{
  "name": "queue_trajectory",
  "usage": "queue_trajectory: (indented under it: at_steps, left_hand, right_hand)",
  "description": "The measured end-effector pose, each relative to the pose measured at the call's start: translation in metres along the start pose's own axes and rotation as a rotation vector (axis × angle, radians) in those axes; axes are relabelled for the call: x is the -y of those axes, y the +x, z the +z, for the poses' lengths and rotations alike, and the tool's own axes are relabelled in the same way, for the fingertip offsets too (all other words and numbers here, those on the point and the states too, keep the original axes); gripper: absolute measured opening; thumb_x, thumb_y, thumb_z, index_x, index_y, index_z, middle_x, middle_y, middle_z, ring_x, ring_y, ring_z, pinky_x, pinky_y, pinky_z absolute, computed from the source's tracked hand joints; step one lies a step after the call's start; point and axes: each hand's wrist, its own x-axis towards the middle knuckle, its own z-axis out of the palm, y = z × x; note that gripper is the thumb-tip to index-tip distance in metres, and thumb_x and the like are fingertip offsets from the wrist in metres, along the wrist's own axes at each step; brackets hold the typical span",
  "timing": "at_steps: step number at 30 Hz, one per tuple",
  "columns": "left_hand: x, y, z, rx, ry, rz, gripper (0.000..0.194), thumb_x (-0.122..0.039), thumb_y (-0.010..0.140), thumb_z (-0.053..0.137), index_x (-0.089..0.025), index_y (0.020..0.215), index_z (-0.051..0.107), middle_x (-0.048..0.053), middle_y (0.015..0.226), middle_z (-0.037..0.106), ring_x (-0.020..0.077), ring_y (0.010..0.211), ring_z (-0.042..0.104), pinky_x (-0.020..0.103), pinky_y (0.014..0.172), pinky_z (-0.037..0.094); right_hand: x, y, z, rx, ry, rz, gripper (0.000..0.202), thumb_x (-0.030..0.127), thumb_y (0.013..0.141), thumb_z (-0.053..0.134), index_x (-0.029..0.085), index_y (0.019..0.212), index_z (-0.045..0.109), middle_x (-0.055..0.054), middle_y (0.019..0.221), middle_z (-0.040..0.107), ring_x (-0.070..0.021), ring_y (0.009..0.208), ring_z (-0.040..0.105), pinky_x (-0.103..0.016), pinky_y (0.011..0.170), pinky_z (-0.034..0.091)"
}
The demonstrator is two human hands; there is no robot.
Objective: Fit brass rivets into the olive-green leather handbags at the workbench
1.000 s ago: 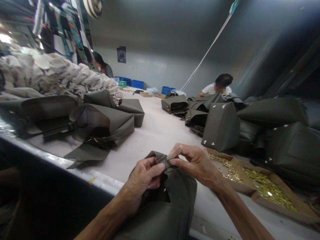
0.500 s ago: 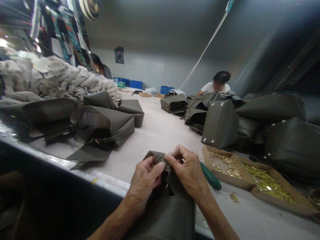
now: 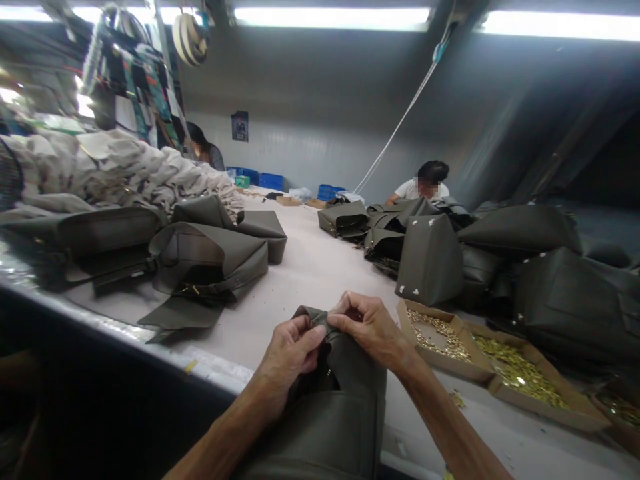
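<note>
Both hands are busy on one dark olive bag (image 3: 325,433), sitting right in front of the person at the near edge of the counter (image 3: 295,283), its lower part cut off by the bottom of the view. The left hand (image 3: 295,347) has its grip closed on the bag's top edge, thumb on the near side and fingers curled around. The right hand (image 3: 370,327) is pinching that same edge just beside it, thumb against forefinger (if there's some tiny bit of hardware in there, it's too small for me to tell).

Near the right forearm are two shallow cardboard things: a tray (image 3: 457,371) with small rose-gold metal pieces (image 3: 450,340), and touching it a second box (image 3: 550,411) full of yellower pieces (image 3: 525,373). A few loose bits (image 3: 457,399) lie on the counter nearby.

More olive bags all over: open-mouthed ones (image 3: 237,263) on the left, plus a big pile on the right with one bag (image 3: 430,260) standing up at the front. Behind the left group is a heap of pale cloth (image 3: 125,160). Way at the back, a person in a white top (image 3: 409,191) leans over behind the pile, blue bins (image 3: 271,181) well off to one side.
</note>
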Motion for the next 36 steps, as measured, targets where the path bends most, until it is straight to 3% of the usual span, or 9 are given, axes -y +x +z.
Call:
queue_trajectory:
  at_steps: [7, 12, 17, 21, 24, 27, 29, 32, 36]
  left_hand:
    - [0.0, -0.004, -0.001, 0.003, 0.101, 0.017, 0.044, -0.049, 0.066, 0.07, -0.013, 0.083, 0.052, -0.008, 0.05, 0.04, 0.0017, 0.038, 0.028, 0.017, 0.038, 0.016]
    - [-0.018, 0.004, -0.004, 0.102, 0.28, 0.037, 0.04, -0.052, 0.068, 0.063, -0.015, 0.072, 0.047, -0.009, 0.053, 0.035, 0.0013, 0.038, 0.023, 0.018, 0.039, 0.016]
    - [-0.056, 0.051, 0.002, 0.288, 0.494, 0.084, 0.038, -0.05, 0.068, 0.064, -0.014, 0.068, 0.052, -0.006, 0.055, 0.042, 0.0044, 0.044, 0.033, 0.018, 0.043, 0.024]
    - [-0.096, 0.104, 0.021, 0.426, 0.803, 0.176, 0.028, -0.038, 0.064, 0.07, -0.013, 0.059, 0.059, -0.006, 0.047, 0.043, 0.0065, 0.044, 0.035, 0.02, 0.044, 0.024]
    - [-0.121, 0.113, 0.034, 0.405, 1.016, 0.312, 0.017, -0.027, 0.063, 0.07, -0.012, 0.059, 0.064, -0.001, 0.052, 0.053, 0.012, 0.053, 0.046, 0.023, 0.052, 0.034]
    - [-0.126, 0.081, 0.033, 0.277, 1.126, 0.494, 0.023, -0.029, 0.075, 0.059, -0.013, 0.088, 0.067, 0.007, 0.09, 0.065, 0.0212, 0.087, 0.056, 0.031, 0.078, 0.042]
    - [-0.114, 0.043, 0.021, 0.103, 1.217, 0.715, 0.033, -0.033, 0.085, 0.048, -0.017, 0.111, 0.059, 0.008, 0.115, 0.059, 0.0223, 0.107, 0.052, 0.036, 0.095, 0.038]
    - [-0.077, -0.015, -0.007, -0.27, 1.284, 0.915, 0.036, -0.034, 0.087, 0.048, -0.019, 0.119, 0.052, 0.008, 0.123, 0.054, 0.0217, 0.117, 0.047, 0.037, 0.103, 0.035]
    - [-0.024, -0.063, -0.031, -0.469, 1.305, 0.908, 0.034, -0.034, 0.088, 0.046, -0.021, 0.12, 0.05, 0.009, 0.13, 0.047, 0.0251, 0.123, 0.042, 0.042, 0.104, 0.034]
  right_hand:
    - [0.007, -0.005, 0.016, -0.206, -0.141, 0.157, 0.017, 0.026, 0.075, 0.064, 0.015, 0.064, 0.057, 0.003, 0.055, 0.052, -0.0098, 0.052, 0.043, -0.022, 0.049, 0.032]
    - [0.021, -0.008, 0.002, -0.189, -0.108, 0.046, 0.017, 0.03, 0.082, 0.061, 0.014, 0.079, 0.062, 0.0, 0.067, 0.061, -0.0118, 0.061, 0.054, -0.023, 0.058, 0.04]
    - [0.064, -0.026, 0.003, 0.013, -0.309, -0.175, 0.008, 0.017, 0.086, 0.058, 0.016, 0.088, 0.066, -0.002, 0.088, 0.067, -0.0148, 0.085, 0.06, -0.027, 0.08, 0.044]
    - [0.078, -0.026, 0.017, -0.016, -0.632, -0.029, 0.03, 0.028, 0.082, 0.066, 0.012, 0.107, 0.063, -0.014, 0.12, 0.057, -0.0288, 0.116, 0.046, -0.043, 0.098, 0.037]
    - [0.068, -0.022, 0.017, -0.033, -0.656, 0.107, 0.047, 0.04, 0.084, 0.06, 0.011, 0.121, 0.056, -0.017, 0.127, 0.052, -0.0327, 0.12, 0.042, -0.049, 0.098, 0.037]
    - [0.051, -0.021, 0.011, 0.037, -0.597, 0.143, 0.056, 0.045, 0.087, 0.054, 0.01, 0.13, 0.048, -0.016, 0.122, 0.055, -0.0315, 0.115, 0.047, -0.048, 0.095, 0.039]
    - [0.041, -0.02, 0.007, 0.021, -0.588, 0.128, 0.061, 0.047, 0.087, 0.053, 0.01, 0.135, 0.043, -0.016, 0.127, 0.052, -0.0313, 0.118, 0.046, -0.048, 0.098, 0.036]
    - [0.032, -0.012, 0.004, -0.063, -0.56, 0.13, 0.061, 0.051, 0.089, 0.047, 0.01, 0.134, 0.045, -0.017, 0.126, 0.055, -0.0311, 0.115, 0.05, -0.045, 0.097, 0.036]
    - [0.03, 0.005, 0.002, -0.152, -0.427, 0.106, 0.05, 0.05, 0.092, 0.04, 0.012, 0.121, 0.057, -0.015, 0.103, 0.067, -0.0288, 0.098, 0.06, -0.04, 0.086, 0.041]
